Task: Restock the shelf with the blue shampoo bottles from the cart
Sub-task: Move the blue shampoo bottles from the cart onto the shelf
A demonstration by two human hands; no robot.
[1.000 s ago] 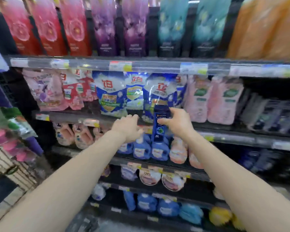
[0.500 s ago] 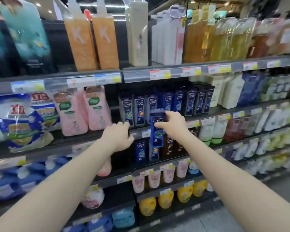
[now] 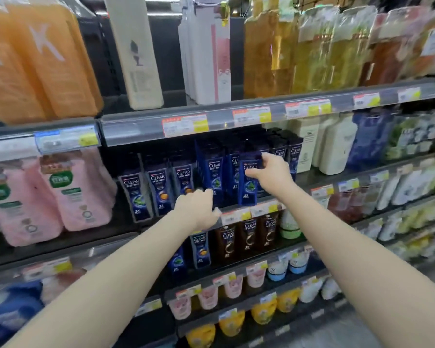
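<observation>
My right hand (image 3: pixel 270 172) grips a blue Clear shampoo bottle (image 3: pixel 249 187) by its top and holds it upright at the front edge of the middle shelf (image 3: pixel 239 212). Behind and left of it stands a row of matching blue bottles (image 3: pixel 215 175). My left hand (image 3: pixel 197 209) is loosely curled with nothing in it, just below the shelf lip and left of the held bottle. The cart is out of view.
Darker Clear bottles (image 3: pixel 158 189) stand left of the blue row, pink refill pouches (image 3: pixel 78 192) further left, white bottles (image 3: pixel 337 144) to the right. Brown bottles (image 3: pixel 249 234) fill the shelf below. The upper shelf rail (image 3: pixel 211 119) with price tags hangs overhead.
The view has swung right along the aisle and closer to the shelf. My right hand has carried the blue bottle up to the row of matching bottles; my left hand has followed beneath.
</observation>
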